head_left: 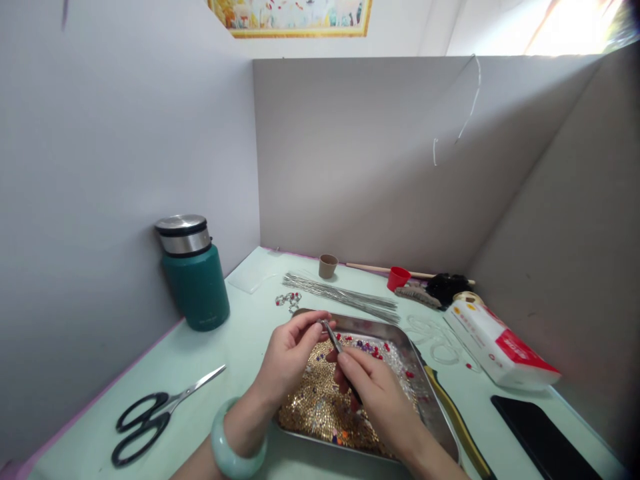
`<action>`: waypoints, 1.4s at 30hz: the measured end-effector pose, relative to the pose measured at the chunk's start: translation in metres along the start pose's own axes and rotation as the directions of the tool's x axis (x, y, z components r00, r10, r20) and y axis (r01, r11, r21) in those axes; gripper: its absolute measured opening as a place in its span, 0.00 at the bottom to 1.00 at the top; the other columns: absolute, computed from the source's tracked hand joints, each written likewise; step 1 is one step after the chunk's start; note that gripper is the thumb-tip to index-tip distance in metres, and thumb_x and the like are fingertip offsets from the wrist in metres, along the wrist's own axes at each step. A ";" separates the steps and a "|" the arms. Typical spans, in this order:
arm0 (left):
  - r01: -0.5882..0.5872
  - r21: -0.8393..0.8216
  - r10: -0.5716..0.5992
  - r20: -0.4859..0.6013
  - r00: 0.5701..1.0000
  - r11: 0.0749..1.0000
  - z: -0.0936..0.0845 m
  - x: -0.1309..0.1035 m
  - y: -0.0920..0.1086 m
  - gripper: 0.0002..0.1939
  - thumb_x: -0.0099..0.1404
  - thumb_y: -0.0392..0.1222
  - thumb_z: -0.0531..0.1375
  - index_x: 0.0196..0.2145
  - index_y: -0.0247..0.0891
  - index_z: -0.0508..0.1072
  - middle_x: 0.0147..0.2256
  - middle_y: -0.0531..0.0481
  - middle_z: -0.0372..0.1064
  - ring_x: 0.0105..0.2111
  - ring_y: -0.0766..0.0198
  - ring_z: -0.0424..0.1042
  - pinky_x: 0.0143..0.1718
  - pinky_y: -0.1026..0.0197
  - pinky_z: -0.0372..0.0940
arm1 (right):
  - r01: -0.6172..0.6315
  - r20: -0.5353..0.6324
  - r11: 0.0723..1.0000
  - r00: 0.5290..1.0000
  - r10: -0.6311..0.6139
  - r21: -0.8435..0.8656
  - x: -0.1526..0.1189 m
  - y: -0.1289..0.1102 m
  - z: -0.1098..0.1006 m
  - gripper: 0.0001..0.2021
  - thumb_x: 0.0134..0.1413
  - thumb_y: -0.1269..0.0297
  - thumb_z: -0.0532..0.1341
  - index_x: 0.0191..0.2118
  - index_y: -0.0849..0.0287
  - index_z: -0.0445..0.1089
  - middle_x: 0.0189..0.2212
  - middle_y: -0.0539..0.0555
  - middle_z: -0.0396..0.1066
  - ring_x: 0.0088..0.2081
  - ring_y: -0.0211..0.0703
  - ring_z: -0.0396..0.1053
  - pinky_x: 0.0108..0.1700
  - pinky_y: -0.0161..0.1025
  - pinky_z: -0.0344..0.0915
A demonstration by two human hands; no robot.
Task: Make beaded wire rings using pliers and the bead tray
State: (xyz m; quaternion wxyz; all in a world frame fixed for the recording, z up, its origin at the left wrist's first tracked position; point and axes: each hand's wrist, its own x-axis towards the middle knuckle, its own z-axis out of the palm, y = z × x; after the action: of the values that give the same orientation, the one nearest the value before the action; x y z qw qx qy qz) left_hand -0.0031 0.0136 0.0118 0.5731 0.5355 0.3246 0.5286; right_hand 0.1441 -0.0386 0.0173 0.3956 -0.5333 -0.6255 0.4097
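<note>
Beads (pixel 310 407), mostly gold, lie in the metal tray (pixel 435 400) in the near middle, with red, purple and clear ones toward its far right. At the left, black-handled scissors (pixel 173 403) lie a bit open. Past them stands a green bottle (pixel 197 287) with a silver lid; its tiny mark is too small to read. Clear plastic (pixel 250 275) lies just right of it. The left hand (pixel 287 353), below which a pale green bangle (pixel 217 433) circles the wrist, pinches a tiny shiny piece (pixel 323 324) over the tray. A bead chain (pixel 289 301) and thin wires (pixel 340 293) lie beyond, near a brown cup (pixel 328 267). The right hand (pixel 375 380) is closed around a thin metal tool (pixel 333 337), its tip at the tiny piece. Farther right are a red cup (pixel 399 278), a stick (pixel 367 267) and something black and fuzzy (pixel 447 288). The white and red box (pixel 500 340) has blurry writing. Open room shows between scissors and tray, but little between tray and phone (pixel 543 437). The hands hide some beads. The yellow and black handle (pixel 457 417) and phone are cut off at the near edge.
</note>
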 end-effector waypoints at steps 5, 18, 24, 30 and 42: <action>-0.070 0.091 0.067 0.031 0.997 0.993 -0.003 -0.001 -0.003 0.13 0.63 0.39 0.57 0.45 0.36 0.74 0.46 0.44 0.73 0.47 0.57 0.71 0.52 0.53 0.63 | -0.036 0.019 0.999 0.999 0.036 0.038 0.001 0.001 0.001 0.17 0.61 0.57 0.51 0.25 0.60 0.64 0.23 0.49 0.63 0.27 0.38 0.62 0.27 0.33 0.56; -0.093 -0.003 0.093 -0.016 0.996 0.996 0.000 0.000 -0.002 0.02 0.58 0.34 0.61 0.32 0.35 0.72 0.45 0.44 0.72 0.47 0.58 0.70 0.52 0.55 0.62 | 0.103 -0.092 0.981 0.989 -0.119 -0.162 -0.002 0.006 0.004 0.14 0.63 0.59 0.50 0.32 0.58 0.68 0.28 0.51 0.68 0.32 0.41 0.65 0.34 0.37 0.58; -0.080 -0.053 0.081 0.028 0.996 0.995 0.000 -0.001 -0.002 0.07 0.59 0.33 0.61 0.38 0.35 0.72 0.45 0.44 0.72 0.46 0.59 0.71 0.50 0.56 0.64 | 0.249 -0.135 0.886 0.937 -0.323 -0.390 -0.004 0.010 0.004 0.12 0.63 0.64 0.50 0.43 0.57 0.69 0.35 0.54 0.69 0.38 0.45 0.66 0.40 0.41 0.59; -0.072 -0.077 0.078 0.082 0.994 0.994 -0.002 0.000 0.001 0.13 0.60 0.34 0.61 0.44 0.37 0.71 0.46 0.45 0.72 0.47 0.59 0.71 0.50 0.57 0.64 | 0.275 -0.140 0.827 0.912 -0.386 -0.491 -0.001 0.014 0.004 0.12 0.62 0.64 0.50 0.43 0.59 0.69 0.34 0.55 0.69 0.37 0.47 0.66 0.39 0.42 0.59; -0.005 -0.140 0.016 0.079 0.997 0.990 -0.003 0.000 -0.001 0.06 0.61 0.38 0.60 0.37 0.35 0.71 0.45 0.42 0.71 0.44 0.57 0.72 0.46 0.55 0.66 | -0.007 -0.003 0.995 1.000 0.007 0.095 -0.004 -0.002 0.001 0.15 0.62 0.56 0.51 0.35 0.60 0.70 0.27 0.51 0.65 0.30 0.40 0.64 0.28 0.34 0.60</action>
State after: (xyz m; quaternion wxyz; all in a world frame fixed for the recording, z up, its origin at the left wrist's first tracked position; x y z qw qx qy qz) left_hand -0.0053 0.0143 0.0104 0.6189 0.5164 0.2608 0.5312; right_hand 0.1432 -0.0433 0.0190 0.4200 -0.5167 -0.6029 0.4395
